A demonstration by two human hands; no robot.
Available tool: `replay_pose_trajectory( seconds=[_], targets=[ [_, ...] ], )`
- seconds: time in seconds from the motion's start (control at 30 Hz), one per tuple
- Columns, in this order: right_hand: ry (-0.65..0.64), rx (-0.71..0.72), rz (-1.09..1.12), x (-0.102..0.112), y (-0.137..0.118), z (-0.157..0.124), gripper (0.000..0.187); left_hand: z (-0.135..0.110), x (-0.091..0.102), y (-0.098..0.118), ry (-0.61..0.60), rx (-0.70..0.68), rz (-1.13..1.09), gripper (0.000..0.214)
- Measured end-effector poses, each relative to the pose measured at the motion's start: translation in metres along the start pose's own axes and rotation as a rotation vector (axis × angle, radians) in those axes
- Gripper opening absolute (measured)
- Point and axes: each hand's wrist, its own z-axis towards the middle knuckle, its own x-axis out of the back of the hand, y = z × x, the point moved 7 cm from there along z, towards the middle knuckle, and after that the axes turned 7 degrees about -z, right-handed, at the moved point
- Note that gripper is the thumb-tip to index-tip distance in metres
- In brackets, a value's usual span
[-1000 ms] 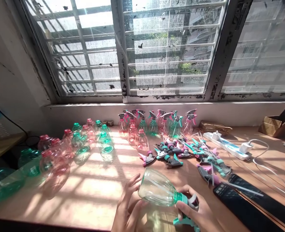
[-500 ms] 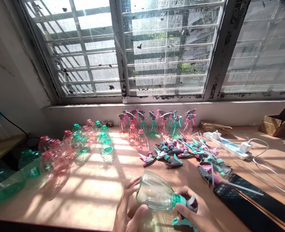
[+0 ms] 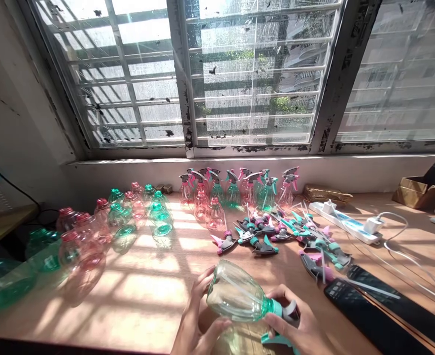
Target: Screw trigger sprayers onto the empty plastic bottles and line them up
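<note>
Steadying the clear spray bottle (image 3: pixel 235 292) is done two-handed: its body is cradled by the spread left hand (image 3: pixel 200 315), its teal sprayer head (image 3: pixel 285 310) pinched by the right hand (image 3: pixel 298 328), over the near wooden tabletop (image 3: pixel 147 291).

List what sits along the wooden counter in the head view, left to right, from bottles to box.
Green bottle body → pink bottle body → green-tinted bottle body → row of assembled spray bottles → brown packet → cardboard box

No legible text or labels anywhere.
</note>
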Motion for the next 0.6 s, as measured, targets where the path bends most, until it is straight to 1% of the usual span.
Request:
replay_pose_trajectory(
  seconds=[0.1, 0.23, 0.27, 0.33, 0.4, 0.5, 0.6],
  targets=[
    [-0.013, -0.012, 0.014, 0.000, -0.006, -0.001, 0.050, 0.000, -0.002, -0.003, 0.024, 0.008, -0.003, 0.055],
    [-0.020, 0.007, 0.019, 0.000, -0.016, -0.003, 0.048, 0.000, -0.004, 0.002, 0.046, -0.052, 0.055, 0.045],
    [-0.024, 0.010, 0.016, 0.000, -0.017, -0.003, 0.048, 0.000, -0.004, 0.003, 0.046, -0.060, 0.062, 0.046],
    [-0.037, 0.016, 0.019, -0.002, -0.013, -0.003, 0.048, 0.000, -0.003, 0.005, 0.042, -0.058, 0.055, 0.055],
    [-0.047, 0.027, 0.025, -0.003, -0.009, -0.002, 0.050, 0.000, -0.001, 0.005, 0.039, -0.042, 0.016, 0.062],
    [-0.038, 0.037, 0.025, -0.003, -0.005, -0.001, 0.051, -0.001, 0.001, 0.001, 0.050, -0.021, -0.036, 0.055],
    [-0.031, 0.012, 0.031, -0.001, -0.005, -0.001, 0.050, -0.003, 0.000, -0.003, 0.079, -0.044, 0.009, 0.048]
  ],
)
